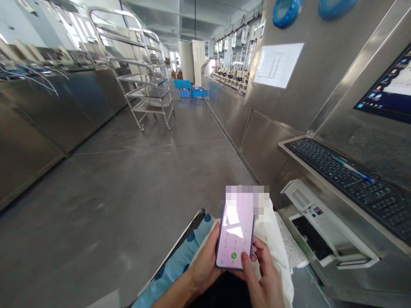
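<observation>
A smartphone (236, 239) is held upright over my lap, with a pink dial-pad screen, a green call button near its lower edge and bright reflections on the glass. My left hand (207, 259) grips its left side and supports it from below. On the lower right, my right hand (261, 271) curls its fingers at the phone's edge while the thumb rests over the bottom right of the screen. Part of the phone's top is covered by a pixelated patch. Beneath lie white cloth (272, 231) and blue dotted fabric (180, 261).
To my right, a keyboard (340, 175) with a blue pen (353, 170) sits on a metal shelf below a monitor (388, 90). An opened white device case (327, 226) is underneath. Ahead stand a wheeled metal rack (144, 81) and blue crates (189, 90). Metal counters line both sides.
</observation>
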The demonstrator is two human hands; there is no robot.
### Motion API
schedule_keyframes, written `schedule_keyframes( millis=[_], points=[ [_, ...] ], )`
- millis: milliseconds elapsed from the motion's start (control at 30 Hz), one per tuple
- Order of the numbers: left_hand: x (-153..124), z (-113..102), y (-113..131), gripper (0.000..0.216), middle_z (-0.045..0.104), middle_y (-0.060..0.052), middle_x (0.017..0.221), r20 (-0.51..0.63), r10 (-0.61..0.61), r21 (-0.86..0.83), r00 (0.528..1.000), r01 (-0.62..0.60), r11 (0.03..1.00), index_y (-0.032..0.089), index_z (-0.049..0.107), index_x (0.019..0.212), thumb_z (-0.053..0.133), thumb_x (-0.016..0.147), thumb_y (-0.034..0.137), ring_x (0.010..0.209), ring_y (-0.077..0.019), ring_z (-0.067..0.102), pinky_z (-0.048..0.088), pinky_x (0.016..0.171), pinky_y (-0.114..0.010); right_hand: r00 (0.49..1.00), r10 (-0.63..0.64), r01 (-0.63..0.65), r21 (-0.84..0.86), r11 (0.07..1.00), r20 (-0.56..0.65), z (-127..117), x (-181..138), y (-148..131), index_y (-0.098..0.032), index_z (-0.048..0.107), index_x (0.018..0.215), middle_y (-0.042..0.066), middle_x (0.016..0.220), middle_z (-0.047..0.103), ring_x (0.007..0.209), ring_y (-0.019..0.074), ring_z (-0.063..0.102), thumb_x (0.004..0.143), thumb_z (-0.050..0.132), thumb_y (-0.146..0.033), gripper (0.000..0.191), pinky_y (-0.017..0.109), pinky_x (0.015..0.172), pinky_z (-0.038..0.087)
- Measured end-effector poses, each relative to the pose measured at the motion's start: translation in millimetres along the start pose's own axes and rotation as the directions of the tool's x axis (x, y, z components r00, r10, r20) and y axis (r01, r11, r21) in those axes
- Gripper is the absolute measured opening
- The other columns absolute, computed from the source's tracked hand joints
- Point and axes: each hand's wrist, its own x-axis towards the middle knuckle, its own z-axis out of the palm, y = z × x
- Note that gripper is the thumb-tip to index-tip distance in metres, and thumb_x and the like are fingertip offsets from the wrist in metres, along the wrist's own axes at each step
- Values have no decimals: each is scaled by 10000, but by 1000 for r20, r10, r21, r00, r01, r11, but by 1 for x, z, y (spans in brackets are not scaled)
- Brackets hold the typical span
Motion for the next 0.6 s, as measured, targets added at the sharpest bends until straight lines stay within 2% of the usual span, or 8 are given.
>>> schedule_keyframes(
  millis=[133, 200, 300, 400, 467, 533, 567, 600],
  points=[
    [3, -6, -5, 601, 578, -245, 1038, 21, -12, -21, 1000, 13, 1000, 79, 174, 1477, 142, 1045, 495, 837, -319, 638, 560, 600, -432, 997, -69, 68, -57, 996, -18, -6, 1, 5, -200, 551, 1215, 88, 1120, 704, 1045, 210, 668, 960, 435, -556, 453, 251, 813, 578],
    [5, -12, -9, 587, 583, -239, 1047, 27, -16, -68, 999, 18, 998, 80, 256, 1449, 184, 1048, 502, 857, -321, 639, 566, 611, -436, 995, -81, 77, -63, 995, -62, -8, 2, 6, -204, 570, 1205, 89, 1166, 691, 1085, 209, 649, 958, 441, -561, 452, 248, 831, 570],
    [8, -19, -14, 627, 582, -248, 1084, 101, -25, -142, 995, 39, 989, 64, 432, 1369, 215, 1040, 552, 952, -344, 628, 575, 638, -426, 991, -49, 51, 14, 999, -125, -8, 5, 1, -208, 599, 1188, 87, 1118, 705, 1011, 213, 668, 956, 440, -569, 458, 279, 809, 583],
    [9, -22, -18, 744, 569, -266, 1124, 198, -45, -162, 979, 78, 984, 28, 551, 1289, 116, 1032, 575, 1037, -356, 605, 579, 672, -402, 994, 3, 15, 172, 985, -106, -9, 11, -8, -220, 637, 1159, 84, 1033, 723, 949, 229, 682, 937, 438, -613, 494, 302, 734, 599],
    [10, -21, -20, 737, 586, -254, 1096, 226, -93, -174, 970, 134, 976, 35, 590, 1260, 264, 1005, 645, 1025, -367, 607, 581, 636, -380, 996, 65, -49, 219, 975, -69, -11, 15, -12, -223, 651, 1159, 82, 955, 725, 871, 239, 689, 903, 449, -676, 559, 320, 655, 601],
    [11, -18, -20, 735, 610, -232, 1033, 196, -160, -217, 967, 202, 955, 53, 634, 1190, 595, 853, 705, 976, -377, 617, 577, 577, -344, 983, 183, -170, 243, 955, -32, -12, 17, -12, -220, 652, 1176, 58, 756, 693, 693, 231, 673, 857, 471, -738, 635, 328, 532, 576],
    [12, -15, -19, 750, 622, -221, 960, 112, -176, -252, 978, 199, 947, 52, 660, 1112, 733, 735, 697, 907, -364, 633, 567, 537, -313, 971, 237, -224, 266, 937, -15, -13, 19, -11, -220, 658, 1170, 41, 659, 653, 617, 224, 650, 829, 493, -765, 665, 322, 474, 551],
    [13, -12, -17, 657, 627, -199, 955, -91, -207, -245, 974, 179, 953, 79, 655, 1115, 742, 773, 633, 900, -325, 640, 570, 559, -291, 961, 278, -269, 294, 917, 11, -14, 21, -11, -225, 668, 1151, 28, 598, 616, 577, 218, 632, 799, 517, -787, 680, 314, 438, 531]
  ],
)
